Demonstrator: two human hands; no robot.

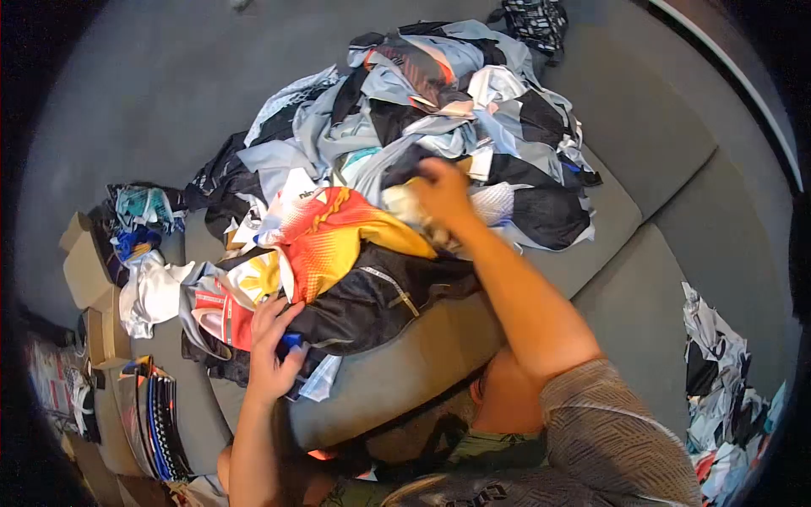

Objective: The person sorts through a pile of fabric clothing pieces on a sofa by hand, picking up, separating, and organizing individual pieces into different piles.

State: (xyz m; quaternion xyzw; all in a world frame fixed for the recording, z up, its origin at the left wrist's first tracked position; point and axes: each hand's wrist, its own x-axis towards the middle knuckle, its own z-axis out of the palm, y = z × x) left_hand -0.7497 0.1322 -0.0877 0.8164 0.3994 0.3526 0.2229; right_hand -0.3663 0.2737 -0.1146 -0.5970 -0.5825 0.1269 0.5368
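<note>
A large heap of fabric pieces (372, 118) in grey, black and white lies on a grey cushioned seat. Across its near side is spread a red and yellow printed piece (329, 237), with a black piece (346, 313) below it. My left hand (274, 342) rests on the near edge of the black piece, beside a red and white piece (224, 313); its fingers are extended. A small blue bit shows by the thumb. Deeper in the heap, my right hand (443, 198) bends down over a cream-coloured piece (405, 203); its fingertips are blurred and partly hidden.
Open cardboard boxes (103, 325) stand at the left, near a row of upright dark pieces (156, 418). Another fabric pile (718, 372) lies at the right. A black and white patterned bundle (536, 24) sits behind the heap. Seams divide the grey cushions (625, 279).
</note>
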